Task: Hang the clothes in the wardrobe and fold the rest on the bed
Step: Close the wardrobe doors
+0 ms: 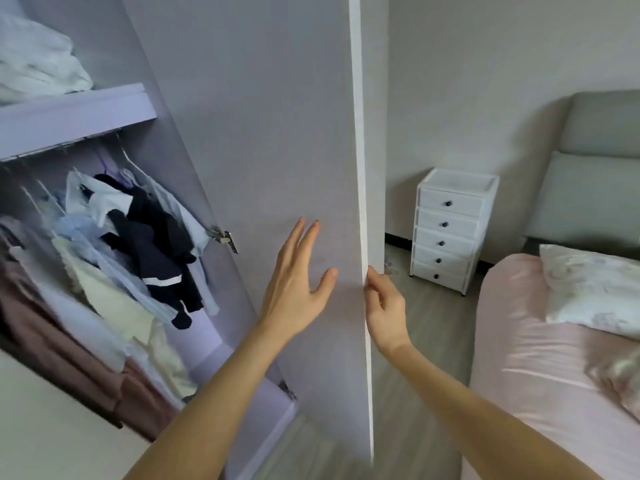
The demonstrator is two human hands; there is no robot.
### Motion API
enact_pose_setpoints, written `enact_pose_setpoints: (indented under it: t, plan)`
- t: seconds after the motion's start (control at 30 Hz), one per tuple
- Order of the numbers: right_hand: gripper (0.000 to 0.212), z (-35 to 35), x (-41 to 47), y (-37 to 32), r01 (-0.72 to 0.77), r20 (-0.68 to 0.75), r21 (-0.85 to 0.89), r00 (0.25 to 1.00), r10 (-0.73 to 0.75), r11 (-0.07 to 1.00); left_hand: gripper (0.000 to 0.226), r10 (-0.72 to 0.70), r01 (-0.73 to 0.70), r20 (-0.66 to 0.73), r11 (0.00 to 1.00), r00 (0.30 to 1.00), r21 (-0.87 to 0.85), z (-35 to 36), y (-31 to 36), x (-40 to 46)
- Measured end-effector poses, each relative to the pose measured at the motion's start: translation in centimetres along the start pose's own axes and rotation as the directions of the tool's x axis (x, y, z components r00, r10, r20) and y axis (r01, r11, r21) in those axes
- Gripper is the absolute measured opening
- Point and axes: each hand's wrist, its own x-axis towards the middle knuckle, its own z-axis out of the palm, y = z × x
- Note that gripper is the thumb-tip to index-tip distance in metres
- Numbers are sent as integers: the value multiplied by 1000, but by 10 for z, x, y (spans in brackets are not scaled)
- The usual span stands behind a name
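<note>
Garments of white, pale blue and black cloth [138, 233] already hang in the lilac wardrobe [79, 112]. The left hand [298, 282], fingers spread, lies against its tall pale door [259, 133]; the right hand [384, 306] pinches the door's edge. Folding on the pink bed [519, 341] seems outstanding.

The wardrobe [145, 109] stands open, lilac inside, its door [263, 133] swung out edge-on; the clothes [114, 244] hang packed on the rail, white, pale blue, cream, dusty pink, with a dark navy piece bunched in front; the bed [540, 362] sits right, pink sheet, pale pillow on it.
</note>
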Motion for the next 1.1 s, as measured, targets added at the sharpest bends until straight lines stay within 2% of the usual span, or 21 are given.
enact_pose_setpoints:
  t: [0.1,0.17,0.27,0.37,0.43,0.53,0.63,0.73,0.8,0.87,0.93,1.0,1.1]
  plan:
    - [22,19,-32,-10,181,96,-18,979,-179,983,71,10,-13,-28,994,1000,-106,-30,-4,-21]
    - [24,35,-48,-17,297,213,13,932,-293,955,71,19,-33,-89,987,996,-156,-50,-9,-38]
    - [41,68,-64,-30,463,391,22,811,-434,886,67,-43,11,-197,987,979,-161,-84,-24,-71]
    - [51,114,-67,-48,604,481,63,679,-554,795,52,-181,142,-296,978,938,-151,-120,-36,-98]
    - [52,154,-67,-67,661,513,129,594,-620,739,42,-220,229,-421,973,880,-31,-150,-49,-113]
    - [56,203,-62,-91,718,582,122,508,-635,686,39,-238,375,-529,912,814,166,-191,-74,-127]
    - [62,247,-57,-107,773,661,51,448,-601,632,53,-355,583,-561,756,747,297,-228,-103,-131]
    - [68,288,-53,-120,798,735,-27,424,-529,603,76,-437,723,-618,603,654,338,-260,-129,-124]
    - [70,305,-50,-126,815,768,-105,430,-474,569,90,-505,794,-645,535,573,287,-274,-144,-116]
    - [71,319,-46,-136,820,772,-145,444,-455,554,92,-548,807,-645,557,533,194,-286,-156,-108]
    - [76,330,-39,-147,822,765,-150,449,-462,550,79,-537,741,-626,664,566,100,-290,-164,-98]
    - [80,336,-32,-154,845,766,-168,436,-473,507,61,-541,667,-622,744,566,-41,-291,-168,-90]
    - [80,339,-22,-155,875,792,-196,408,-454,443,44,-579,637,-633,752,513,-172,-292,-172,-85]
